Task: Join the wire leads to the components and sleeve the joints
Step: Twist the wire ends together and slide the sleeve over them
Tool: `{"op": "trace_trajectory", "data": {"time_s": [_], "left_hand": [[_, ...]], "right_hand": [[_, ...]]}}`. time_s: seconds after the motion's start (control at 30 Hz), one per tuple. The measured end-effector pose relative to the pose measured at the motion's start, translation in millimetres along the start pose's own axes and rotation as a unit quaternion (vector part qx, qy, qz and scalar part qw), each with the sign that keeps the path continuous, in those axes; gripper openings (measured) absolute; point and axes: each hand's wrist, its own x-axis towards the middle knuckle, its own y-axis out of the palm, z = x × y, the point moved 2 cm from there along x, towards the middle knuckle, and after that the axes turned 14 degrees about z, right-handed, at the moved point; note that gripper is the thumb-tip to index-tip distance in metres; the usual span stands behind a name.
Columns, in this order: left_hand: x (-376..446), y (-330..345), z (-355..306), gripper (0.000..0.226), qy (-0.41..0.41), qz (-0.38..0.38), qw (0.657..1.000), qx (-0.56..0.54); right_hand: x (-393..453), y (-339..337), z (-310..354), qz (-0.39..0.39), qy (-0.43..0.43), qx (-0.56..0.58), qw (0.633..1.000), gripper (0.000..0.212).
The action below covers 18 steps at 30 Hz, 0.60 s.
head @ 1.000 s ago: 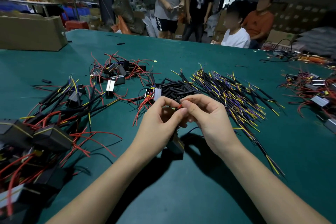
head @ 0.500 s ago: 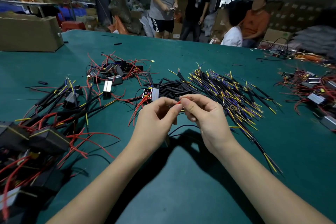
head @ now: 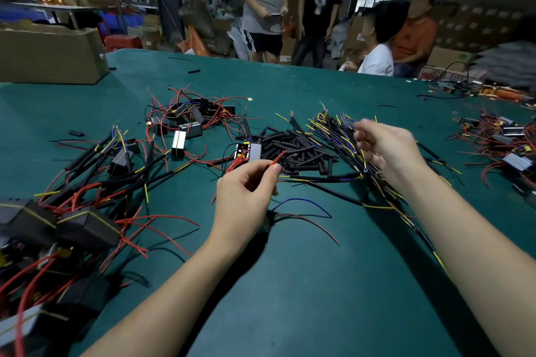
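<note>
The left hand [head: 246,194] pinched a red wire [head: 278,158] between thumb and forefinger, its bare stripped end sticking up and to the right past the fingertips. Below that hand a blue wire [head: 301,202] and a dark red one curved out across the green table [head: 319,284]; whatever part they belonged to was hidden under the palm. The right hand [head: 388,148] was well apart from the left, reaching into the pile of black cables [head: 336,136] with yellow and blue ends. Its fingers were curled among the strands, but the hand was blurred and I could not tell whether it gripped one. Between the two hands lay a heap of short black sleeves [head: 295,148], and just left of that a small silver module [head: 255,151] with red leads. Further left sat more silver modules [head: 178,140] in a tangle of red wire, and near the left edge black boxes [head: 87,226] with red leads. A cardboard box [head: 52,58] stood at the far left of the table.
</note>
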Motion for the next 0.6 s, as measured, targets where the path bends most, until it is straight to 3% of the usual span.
{"op": "trace_trajectory", "data": {"time_s": [0.13, 0.27, 0.37, 0.6], "left_hand": [[0, 2, 0, 0.016, 0.000, -0.002, 1.000, 0.000], [0, 1, 0, 0.017, 0.002, -0.010, 1.000, -0.006], [1, 1, 0, 0.017, 0.003, -0.012, 1.000, -0.007], [1, 2, 0, 0.016, 0.006, -0.011, 1.000, -0.015]], "right_hand": [[28, -9, -18, -0.026, 0.043, -0.285, 0.957, 0.015], [42, -2, -27, -0.047, 0.064, -0.436, 0.897, 0.016], [44, 8, -29, -0.038, 0.062, -0.477, 0.876, 0.015], [37, 23, -36, 0.005, 0.031, -0.493, 0.870, 0.013]]}}
